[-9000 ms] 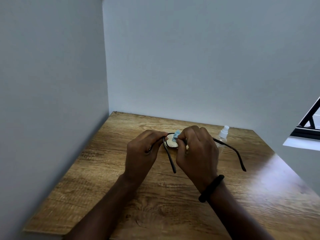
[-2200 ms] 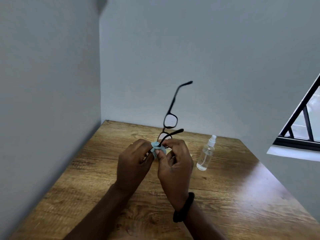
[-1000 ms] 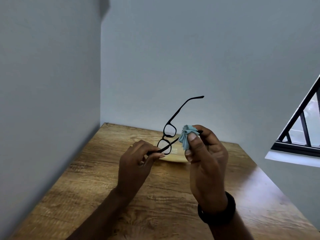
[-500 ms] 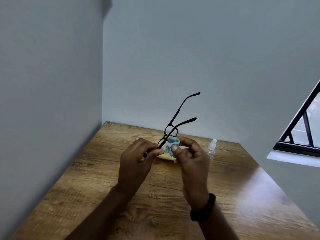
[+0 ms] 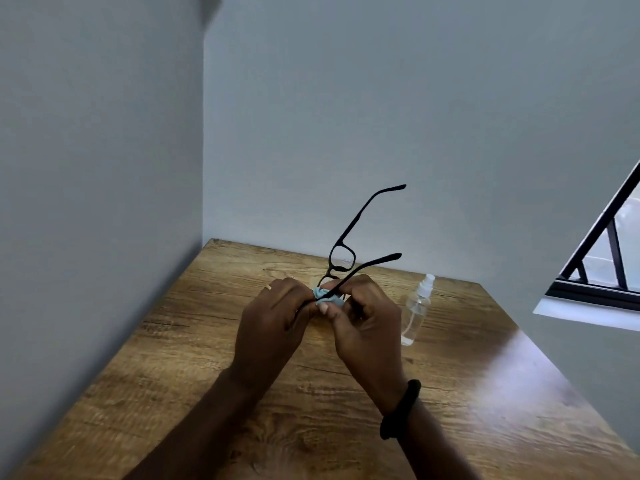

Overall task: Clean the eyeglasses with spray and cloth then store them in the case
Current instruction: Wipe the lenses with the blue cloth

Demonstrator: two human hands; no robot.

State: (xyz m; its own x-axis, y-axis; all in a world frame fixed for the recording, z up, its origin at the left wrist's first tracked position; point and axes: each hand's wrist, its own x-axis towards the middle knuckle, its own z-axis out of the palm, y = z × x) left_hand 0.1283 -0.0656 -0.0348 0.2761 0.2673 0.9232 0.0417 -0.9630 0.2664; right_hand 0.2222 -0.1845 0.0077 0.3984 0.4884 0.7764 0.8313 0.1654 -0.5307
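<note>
Standing on end, glasses point(image 5: 342, 258) aim both temples up-right; left hand point(image 5: 268, 320) pinches their lower end, right hand point(image 5: 367, 323) pinches cloth point(image 5: 323, 297) onto them.

There is one pair of black-framed eyeglasses point(image 5: 342, 259), one small light-blue cloth point(image 5: 325, 299), one clear plastic spray bottle point(image 5: 415, 310) and one brown wooden table point(image 5: 173, 375). Two bare hands show, the left hand point(image 5: 270, 323) and the right hand point(image 5: 367, 327), with one black wristband point(image 5: 400, 408). One black-barred window point(image 5: 602, 258) is in view.

We are facing a plain room corner. Grey walls point(image 5: 346, 98) are meeting behind the wooden table point(image 5: 485, 393), a barred window point(image 5: 606, 258) to its right.
</note>
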